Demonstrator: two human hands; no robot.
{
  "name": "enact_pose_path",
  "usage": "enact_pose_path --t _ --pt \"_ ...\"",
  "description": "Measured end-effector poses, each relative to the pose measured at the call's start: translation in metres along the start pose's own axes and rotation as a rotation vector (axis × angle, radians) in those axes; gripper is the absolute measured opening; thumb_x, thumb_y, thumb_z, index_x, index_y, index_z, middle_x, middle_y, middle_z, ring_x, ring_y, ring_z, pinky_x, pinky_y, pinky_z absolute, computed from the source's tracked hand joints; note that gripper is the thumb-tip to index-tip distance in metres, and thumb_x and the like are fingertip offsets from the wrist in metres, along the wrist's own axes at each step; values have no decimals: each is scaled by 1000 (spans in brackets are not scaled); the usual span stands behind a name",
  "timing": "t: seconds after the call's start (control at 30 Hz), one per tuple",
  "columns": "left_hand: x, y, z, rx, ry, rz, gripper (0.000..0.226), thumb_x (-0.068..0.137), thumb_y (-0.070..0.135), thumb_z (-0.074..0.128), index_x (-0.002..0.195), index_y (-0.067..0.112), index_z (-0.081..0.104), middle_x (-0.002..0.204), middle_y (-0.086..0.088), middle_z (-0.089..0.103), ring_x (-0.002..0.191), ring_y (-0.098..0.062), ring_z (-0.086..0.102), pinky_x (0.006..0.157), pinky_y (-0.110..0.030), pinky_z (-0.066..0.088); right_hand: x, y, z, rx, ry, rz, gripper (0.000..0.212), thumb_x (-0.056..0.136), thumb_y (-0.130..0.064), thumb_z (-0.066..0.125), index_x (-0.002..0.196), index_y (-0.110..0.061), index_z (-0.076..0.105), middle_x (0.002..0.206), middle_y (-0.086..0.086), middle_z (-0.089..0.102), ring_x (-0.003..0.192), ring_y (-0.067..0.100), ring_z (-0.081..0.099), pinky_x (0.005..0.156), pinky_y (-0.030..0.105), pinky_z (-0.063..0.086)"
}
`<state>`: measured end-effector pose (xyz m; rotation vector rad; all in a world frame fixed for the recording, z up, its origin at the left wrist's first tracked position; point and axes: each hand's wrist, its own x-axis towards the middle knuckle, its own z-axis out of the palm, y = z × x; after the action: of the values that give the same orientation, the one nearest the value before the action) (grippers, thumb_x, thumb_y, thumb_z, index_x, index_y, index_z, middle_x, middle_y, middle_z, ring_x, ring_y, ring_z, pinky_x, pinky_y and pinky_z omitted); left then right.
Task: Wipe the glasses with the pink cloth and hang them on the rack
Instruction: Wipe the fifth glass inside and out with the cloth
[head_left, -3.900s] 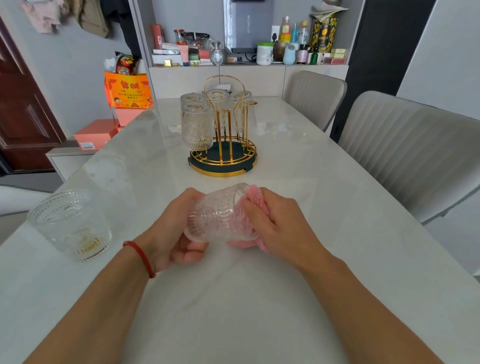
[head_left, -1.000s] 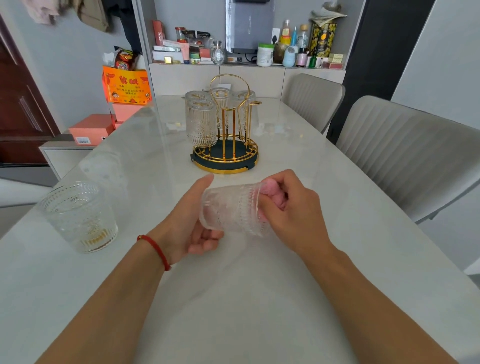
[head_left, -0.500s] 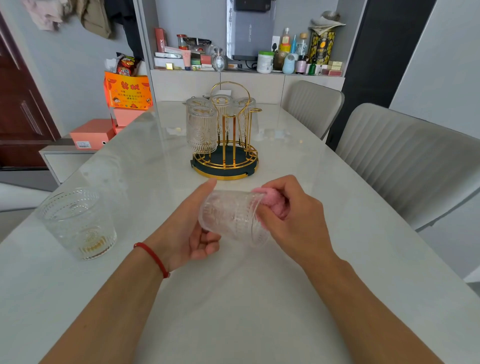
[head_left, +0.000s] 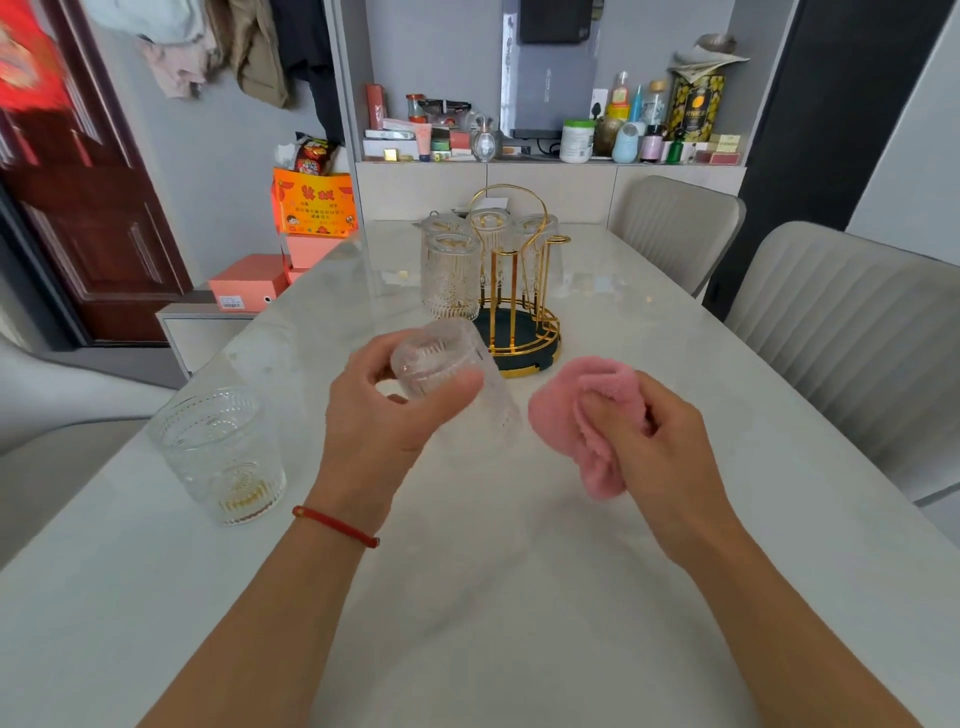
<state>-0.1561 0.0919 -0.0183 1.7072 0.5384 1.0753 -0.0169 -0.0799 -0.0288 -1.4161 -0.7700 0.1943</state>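
My left hand (head_left: 384, 415) grips a clear embossed glass (head_left: 441, 364) above the table, its base turned up and towards me. My right hand (head_left: 660, 441) holds the bunched pink cloth (head_left: 582, 400) a little to the right, apart from the glass. Behind them stands the gold wire rack (head_left: 519, 312) on its dark round base, with several glasses hung upside down on it, the nearest (head_left: 451, 275) at its left. Another glass (head_left: 223, 457) stands upright on the table at my left.
The white marble table (head_left: 519, 597) runs away from me. Two grey chairs (head_left: 852, 343) stand along its right side. Orange boxes (head_left: 249, 286) sit on a low unit to the left, and a cluttered shelf (head_left: 545, 140) is at the far end.
My right hand has pulled the pink cloth out of the glass and moved right. My left hand has turned the glass base up and lifted it slightly towards the rack.
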Motion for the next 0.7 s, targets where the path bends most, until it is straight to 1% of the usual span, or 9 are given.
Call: enact_pose_path --t 0.07,0.17,0.23,0.3,0.4,0.5,0.53,0.6,0.7 --pt "-2 2 0 283 46 194 66 53 66 81 112 39 66 126 7 53 120 -10 52 96 -17 45 -3 -6 1 80 -25 -101 17 101 -17 58 114 -18 70 86 7 71 77 24 71 68 38 61" --pt "-11 -2 14 617 65 477 67 60 63 80 116 28 72 138 -7 46 132 -27 39 103 -36 33 -9 -10 16 32 -104 -214 28 101 -21 57 128 -18 66 95 -5 72 85 21 70 72 48 59" --pt "-17 -5 24 694 90 567 62 67 61 80 116 25 74 138 -12 50 133 -31 39 99 -37 29 -16 -7 31 -62 -219 -287 38 102 -21 59 139 -21 60 124 -11 69 116 6 63 92 47 56" --pt "-17 -7 23 694 139 540 54 71 57 80 113 24 76 135 -11 53 132 -33 40 97 -35 27 -19 -1 35 -182 -324 -371 43 100 -25 60 143 -31 54 148 -15 54 142 5 44 112 44 44" --pt "-9 -9 13 657 164 479 50 70 58 75 107 24 78 132 -11 53 131 -35 40 98 -35 25 -19 1 27 -258 -353 -446 36 100 -32 59 135 -25 65 141 -16 61 134 2 53 107 30 47" --pt "-9 -8 16 628 42 500 62 61 62 80 112 26 78 132 -8 51 132 -30 37 101 -36 28 -14 6 19 -226 -182 -413 29 99 -32 60 126 -26 69 116 -27 69 104 -4 66 81 11 51" --pt "-11 -8 20 622 12 516 63 61 61 81 114 27 77 132 -7 50 132 -28 37 102 -36 29 -11 7 21 -221 -140 -382 30 98 -35 60 126 -28 69 114 -27 70 101 -3 67 78 10 50" --pt "-14 -9 23 623 -15 550 64 62 60 81 117 27 76 132 -5 50 132 -24 36 104 -34 28 -7 6 27 -188 -124 -329 33 98 -40 59 128 -30 68 122 -21 69 111 2 65 85 18 54" --pt "-12 -11 19 612 18 550 64 62 65 78 114 28 77 131 -4 51 130 -27 39 104 -36 29 -9 0 30 -218 -237 -408 35 97 -35 61 133 -34 63 135 -18 64 129 7 57 103 36 51"
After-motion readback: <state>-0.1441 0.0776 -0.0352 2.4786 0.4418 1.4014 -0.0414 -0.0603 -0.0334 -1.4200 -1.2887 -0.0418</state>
